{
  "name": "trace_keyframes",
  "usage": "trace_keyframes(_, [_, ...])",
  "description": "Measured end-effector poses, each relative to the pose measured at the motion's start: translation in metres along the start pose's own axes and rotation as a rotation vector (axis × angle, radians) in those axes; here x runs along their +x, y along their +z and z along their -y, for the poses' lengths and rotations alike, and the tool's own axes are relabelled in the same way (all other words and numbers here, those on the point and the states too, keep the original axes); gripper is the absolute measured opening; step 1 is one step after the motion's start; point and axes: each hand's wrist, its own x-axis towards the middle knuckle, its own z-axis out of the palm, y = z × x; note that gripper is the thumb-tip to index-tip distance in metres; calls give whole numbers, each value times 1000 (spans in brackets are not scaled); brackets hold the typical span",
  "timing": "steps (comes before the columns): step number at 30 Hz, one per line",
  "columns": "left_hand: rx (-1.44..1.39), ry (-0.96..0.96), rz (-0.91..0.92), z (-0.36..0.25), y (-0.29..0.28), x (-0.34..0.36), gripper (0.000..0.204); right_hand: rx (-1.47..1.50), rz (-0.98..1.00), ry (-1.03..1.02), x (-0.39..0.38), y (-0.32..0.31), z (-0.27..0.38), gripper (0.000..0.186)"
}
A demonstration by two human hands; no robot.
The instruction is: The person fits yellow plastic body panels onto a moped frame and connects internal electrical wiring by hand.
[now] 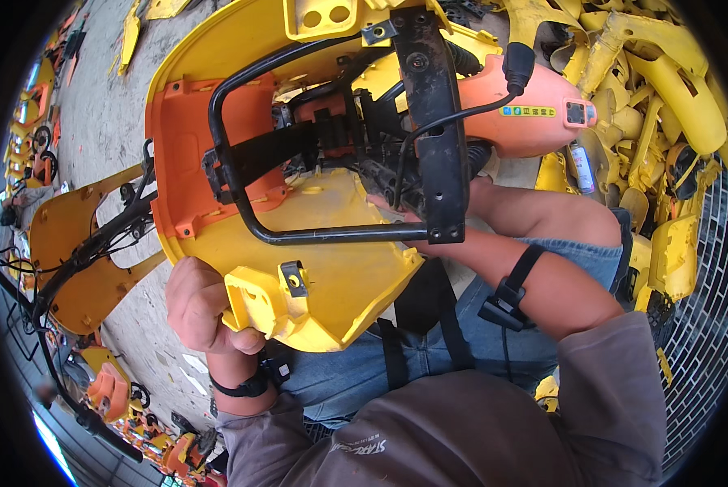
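A large yellow plastic body panel is in front of me, attached to or resting around a black metal tube frame with a flat bar. My left hand is closed on the panel's near left corner, beside a small metal clip. Behind the flat bar, my right hand reaches in among dark parts; its fingers are mostly hidden. An orange inner panel sits inside the yellow shell. Past the bar lies a pinkish-orange casing, with a black cable plug hanging over it.
A heap of yellow plastic parts fills the right side, with a spray can at its edge. On the left, a black handlebar with loose cables stands by an orange-yellow panel. Concrete floor lies beyond.
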Motion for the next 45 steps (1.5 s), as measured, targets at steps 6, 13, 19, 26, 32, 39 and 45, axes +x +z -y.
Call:
trace_keyframes(6, [-37, -59, -80, 3, -1, 1, 63, 168, -78, -214, 4, -32, 22, 33])
trace_keyframes(13, [-11, 61, 151, -1, 9, -7, 61, 89, 160, 33, 2, -57, 28, 36])
trace_keyframes(19, [-3, 53, 212, -7, 12, -3, 57, -218, 358, -48, 5, -39, -5, 41])
trace_keyframes(26, [17, 73, 297, -10, 11, -8, 55, -150, 390, -18, 4, -49, -4, 42])
trace_keyframes(32, [10, 86, 332, -16, 17, -4, 53, -123, 396, -5, 11, -57, 0, 43])
trace_keyframes(39, [-47, 126, 289, -4, 15, -5, 53, -110, 399, 13, 10, -70, 6, 44])
trace_keyframes(45, [-37, 126, 326, -9, 25, 4, 55, -98, 416, 25, 6, -75, 13, 45])
